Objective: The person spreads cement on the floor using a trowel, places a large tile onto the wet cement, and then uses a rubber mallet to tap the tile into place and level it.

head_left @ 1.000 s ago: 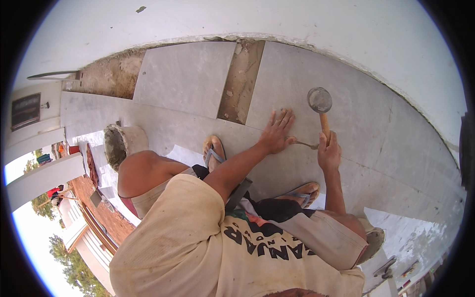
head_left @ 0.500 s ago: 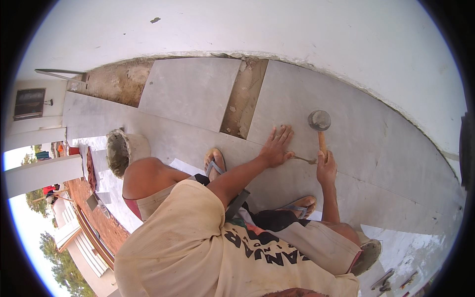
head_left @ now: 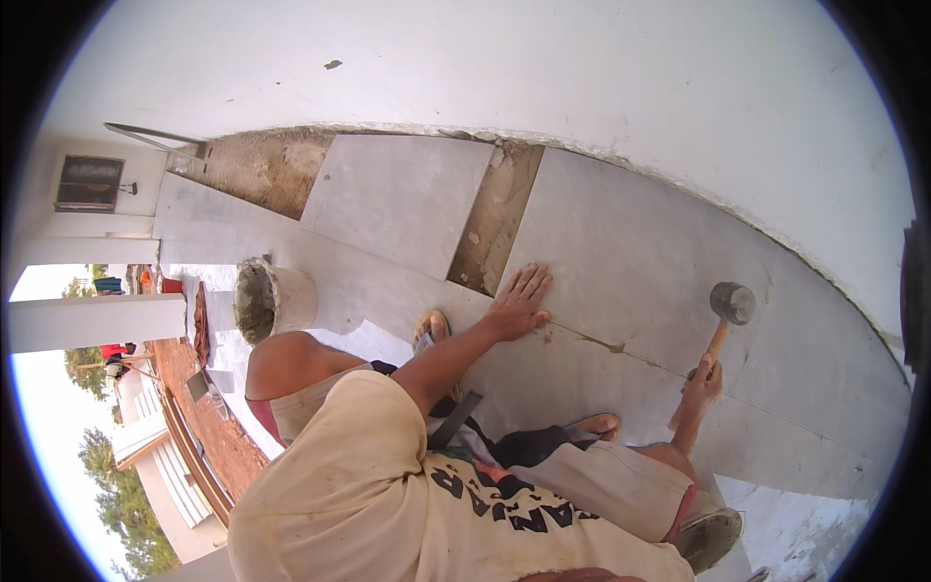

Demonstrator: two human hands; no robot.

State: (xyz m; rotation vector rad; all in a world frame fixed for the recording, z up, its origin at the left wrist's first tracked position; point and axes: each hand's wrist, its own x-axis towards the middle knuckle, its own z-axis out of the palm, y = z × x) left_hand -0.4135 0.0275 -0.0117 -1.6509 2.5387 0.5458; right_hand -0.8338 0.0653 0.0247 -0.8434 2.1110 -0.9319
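While the grey floor tile (head_left: 640,262) spreads toward three o'clock, the left hand (head_left: 519,301) lies flat on its edge, grip spread. At four o'clock the right hand (head_left: 700,381), grip pressed around the handle, holds the rubber mallet (head_left: 729,308) above the tile.

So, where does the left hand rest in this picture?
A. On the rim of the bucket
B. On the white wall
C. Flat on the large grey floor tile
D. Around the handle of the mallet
C. The left hand lies with fingers spread flat on the large grey tile, beside the uncovered strip of mortar bed, while the right hand holds the mallet.
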